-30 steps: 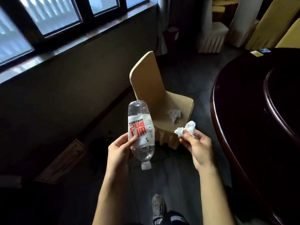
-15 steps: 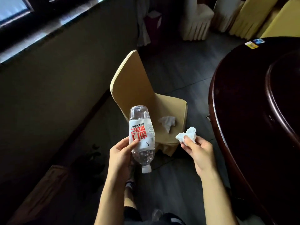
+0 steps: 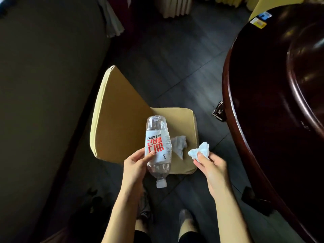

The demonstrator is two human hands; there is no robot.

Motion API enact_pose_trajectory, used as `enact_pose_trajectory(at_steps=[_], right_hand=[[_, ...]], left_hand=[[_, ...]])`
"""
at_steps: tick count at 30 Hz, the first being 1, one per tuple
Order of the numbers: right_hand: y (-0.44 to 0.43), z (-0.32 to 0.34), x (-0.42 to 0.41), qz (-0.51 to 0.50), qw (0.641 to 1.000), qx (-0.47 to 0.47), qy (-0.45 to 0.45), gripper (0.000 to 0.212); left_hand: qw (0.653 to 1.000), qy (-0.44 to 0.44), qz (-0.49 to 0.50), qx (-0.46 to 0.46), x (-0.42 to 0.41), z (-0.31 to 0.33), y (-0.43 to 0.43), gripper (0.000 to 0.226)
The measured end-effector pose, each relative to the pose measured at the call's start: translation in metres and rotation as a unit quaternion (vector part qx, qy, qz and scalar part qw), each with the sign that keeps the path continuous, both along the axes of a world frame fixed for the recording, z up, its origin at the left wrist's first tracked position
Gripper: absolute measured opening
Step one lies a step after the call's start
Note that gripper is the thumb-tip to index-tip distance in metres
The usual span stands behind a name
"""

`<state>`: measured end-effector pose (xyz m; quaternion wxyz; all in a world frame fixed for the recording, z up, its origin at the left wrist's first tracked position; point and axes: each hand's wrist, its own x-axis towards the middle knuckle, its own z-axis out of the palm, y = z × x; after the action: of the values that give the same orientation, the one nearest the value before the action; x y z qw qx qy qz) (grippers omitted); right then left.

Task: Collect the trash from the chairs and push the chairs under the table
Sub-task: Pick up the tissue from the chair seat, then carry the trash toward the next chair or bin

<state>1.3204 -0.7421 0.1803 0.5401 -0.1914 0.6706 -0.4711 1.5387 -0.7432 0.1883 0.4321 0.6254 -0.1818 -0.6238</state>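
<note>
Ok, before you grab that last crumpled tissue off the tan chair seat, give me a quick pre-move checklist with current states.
1. Left hand grips the clear plastic bottle with the red-lettered label: ok.
2. Bottle's white cap on: ok.
3. Right hand holds a crumpled white tissue: ok.
4. A free hand for picking: not ok, both full.
5. Grey-white tissue lies on the tan fabric-covered chair seat, in view: ok.
6. Floor between chair and dark round wooden table clear: not ok, a dark wrapper-like scrap lies there.

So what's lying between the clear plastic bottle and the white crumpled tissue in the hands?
In the head view, another crumpled tissue on the tan chair seat shows between the plastic bottle and the held tissue.
</note>
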Motion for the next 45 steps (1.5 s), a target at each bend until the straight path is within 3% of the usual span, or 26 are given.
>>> enact_pose_trajectory(at_steps=[8, 10, 13, 18, 22, 24, 26, 29, 32, 37, 39, 41, 45], right_hand=[[-0.068, -0.119, -0.021, 0.071, 0.991, 0.103, 0.056, 0.014], [-0.082, -0.161, -0.029, 0.083, 0.983, 0.135, 0.092, 0.011], [-0.103, -0.258, -0.045, 0.148, 0.961, 0.177, 0.153, 0.024], [-0.119, -0.284, -0.024, 0.231, 0.938, 0.119, 0.228, 0.006], [-0.131, -0.334, -0.021, 0.411, 0.825, 0.055, 0.384, 0.013], [-0.141, -0.340, -0.020, 0.497, 0.767, 0.093, 0.395, 0.016], [-0.150, -0.348, -0.023, 0.542, 0.739, 0.102, 0.387, 0.021], [-0.155, -0.345, -0.027, 0.516, 0.784, 0.067, 0.338, 0.021], [-0.152, -0.336, -0.030, 0.509, 0.782, 0.084, 0.349, 0.023], [-0.154, -0.307, -0.034, 0.395, 0.871, 0.129, 0.262, 0.047], [-0.160, -0.287, -0.037, 0.376, 0.885, 0.142, 0.237, 0.035], [-0.166, -0.259, -0.040, 0.346, 0.903, 0.133, 0.219, 0.010], [-0.175, -0.182, -0.034, 0.294, 0.944, 0.065, 0.132, 0.014]], left_hand=[[0.995, 0.002, 0.035, 0.091, -0.017, -0.115, -0.071, 0.021], [0.992, 0.005, 0.036, 0.120, -0.026, -0.151, -0.080, 0.023], [0.988, -0.017, 0.015, 0.152, -0.047, -0.231, -0.098, 0.023], [0.986, -0.060, -0.003, 0.157, -0.042, -0.246, -0.107, 0.019], [0.977, -0.097, -0.008, 0.190, -0.045, -0.283, -0.115, 0.021], [0.975, -0.102, -0.005, 0.198, -0.042, -0.289, -0.117, 0.024], [0.973, -0.108, -0.001, 0.203, -0.041, -0.293, -0.122, 0.026], [0.972, -0.105, 0.010, 0.211, -0.040, -0.293, -0.126, 0.023], [0.973, -0.098, 0.021, 0.210, -0.041, -0.283, -0.127, 0.024], [0.976, -0.099, 0.027, 0.192, -0.045, -0.239, -0.132, 0.024], [0.979, -0.092, 0.029, 0.177, -0.047, -0.213, -0.134, 0.017], [0.983, -0.074, 0.049, 0.164, -0.048, -0.184, -0.133, 0.018], [0.988, -0.065, 0.095, 0.107, -0.047, -0.112, -0.115, 0.023]])
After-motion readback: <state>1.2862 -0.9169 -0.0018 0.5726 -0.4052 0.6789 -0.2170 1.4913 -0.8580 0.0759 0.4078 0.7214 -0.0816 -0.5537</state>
